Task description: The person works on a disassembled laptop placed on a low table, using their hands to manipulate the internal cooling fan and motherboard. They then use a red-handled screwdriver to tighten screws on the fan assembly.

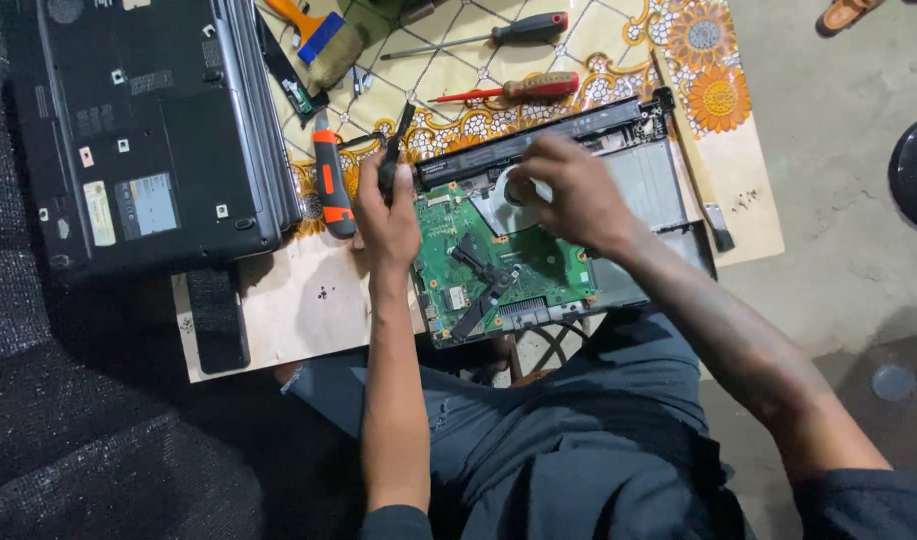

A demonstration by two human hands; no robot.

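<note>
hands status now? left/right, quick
Left hand: closed on a black tool.
Right hand: fingers curled on the laptop interior; grip cannot be told.

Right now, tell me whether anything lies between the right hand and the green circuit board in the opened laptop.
Nothing visible does. The right hand is already on the opened laptop, over the upper edge of the green circuit board. The left hand grips a dark tool at the board's left corner.

Patterned board [308, 300] under opened laptop [538, 240], screwdrivers [523, 87].
</note>
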